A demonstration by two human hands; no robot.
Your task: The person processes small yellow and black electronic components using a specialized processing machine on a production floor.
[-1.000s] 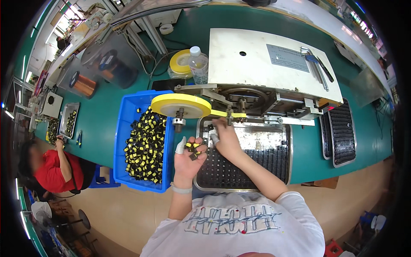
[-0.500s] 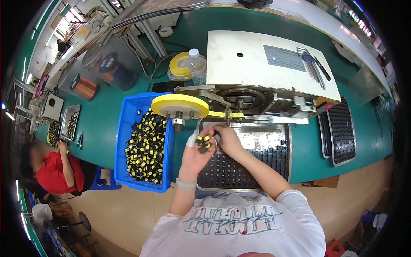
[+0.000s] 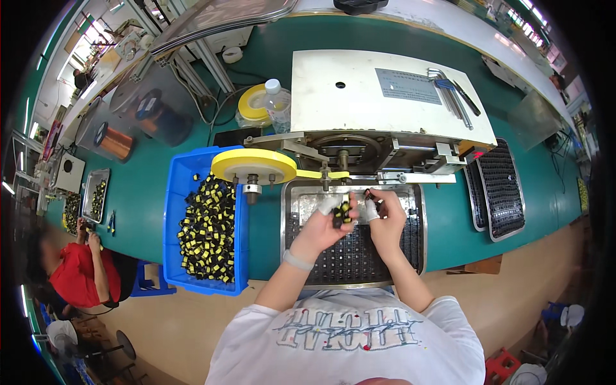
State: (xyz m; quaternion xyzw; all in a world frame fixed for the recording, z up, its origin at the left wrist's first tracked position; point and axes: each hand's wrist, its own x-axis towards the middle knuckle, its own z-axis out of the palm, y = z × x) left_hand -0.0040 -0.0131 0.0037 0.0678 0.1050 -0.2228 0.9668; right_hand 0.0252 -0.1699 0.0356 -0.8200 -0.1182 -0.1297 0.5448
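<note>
Above tan flooring (image 3: pixel 192 321), a green table (image 3: pixel 545 212) is laid with a metal tray (image 3: pixel 423 237) of black parts (image 3: pixel 340 260) and a blue bin (image 3: pixel 171 218) of black-and-yellow pieces (image 3: pixel 206 237). Over the tray, similar pieces (image 3: pixel 341 215) are grasped by the left hand (image 3: pixel 321 230) — a dark bit (image 3: pixel 369 193), by the right hand (image 3: pixel 387 224).

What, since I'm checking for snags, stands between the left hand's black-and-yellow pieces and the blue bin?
Only edges lie between the left hand and the blue bin: the metal tray's left rim and the bin's right wall. The yellow tape roll visually overlaps the bin's far right corner, off that path.
</note>
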